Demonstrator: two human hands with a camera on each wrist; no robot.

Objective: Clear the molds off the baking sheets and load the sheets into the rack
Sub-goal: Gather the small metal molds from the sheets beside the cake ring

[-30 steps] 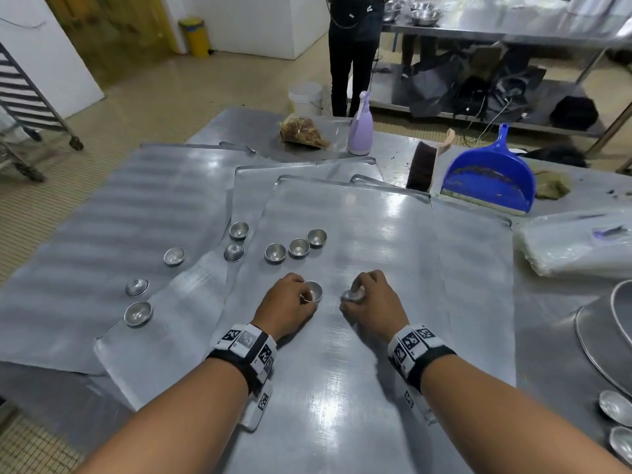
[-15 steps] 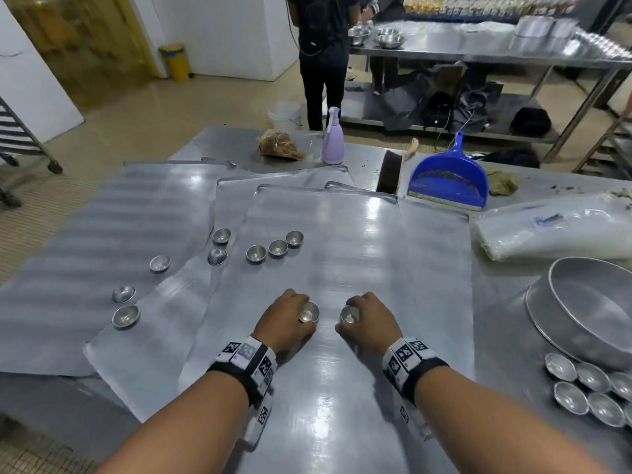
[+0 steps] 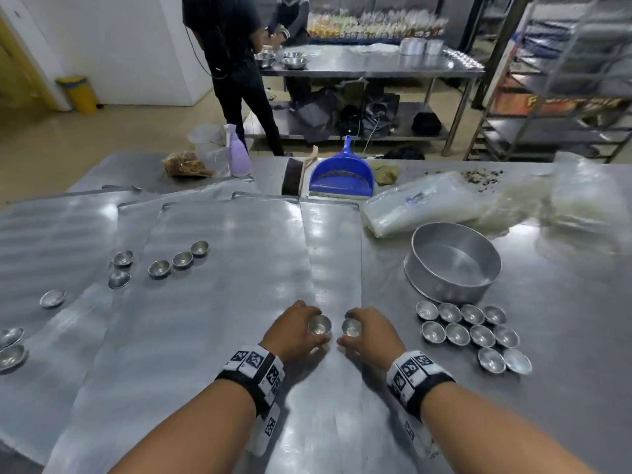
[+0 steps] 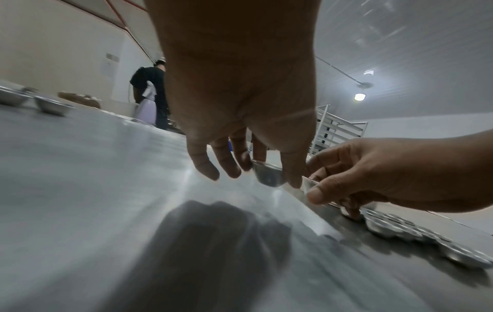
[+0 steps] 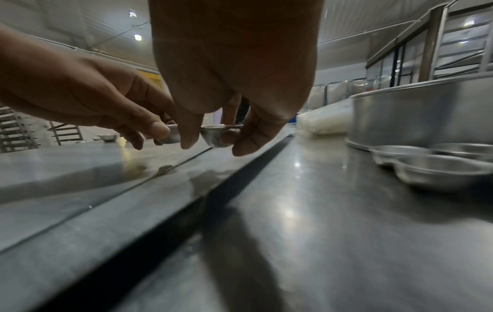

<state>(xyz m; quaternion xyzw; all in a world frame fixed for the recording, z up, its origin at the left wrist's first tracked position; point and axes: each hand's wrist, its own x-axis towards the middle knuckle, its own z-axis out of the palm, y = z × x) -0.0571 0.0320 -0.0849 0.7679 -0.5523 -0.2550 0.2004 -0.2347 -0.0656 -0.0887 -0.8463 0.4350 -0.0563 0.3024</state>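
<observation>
Several flat baking sheets (image 3: 219,302) overlap on the steel table. My left hand (image 3: 301,331) pinches a small round metal mold (image 3: 319,326) just above the sheet; the left wrist view shows the mold (image 4: 268,175) between thumb and fingers. Beside it, my right hand (image 3: 364,331) pinches a second mold (image 3: 351,327), which the right wrist view shows as a little cup (image 5: 217,135) lifted off the surface. More molds (image 3: 178,260) stand on the sheets at the left. A cluster of molds (image 3: 470,331) sits on the bare table at the right.
A round cake tin (image 3: 453,263) stands behind the cluster. A blue dustpan (image 3: 342,176), a brush, a lilac spray bottle (image 3: 237,153) and plastic bags (image 3: 427,203) lie at the back. A person stands beyond the table. A rack (image 3: 564,80) stands at the far right.
Both hands, each with its mold, have shifted right across the sheet toward its right edge. The head view has swung right, bringing the cake tin and the mold cluster into view.
</observation>
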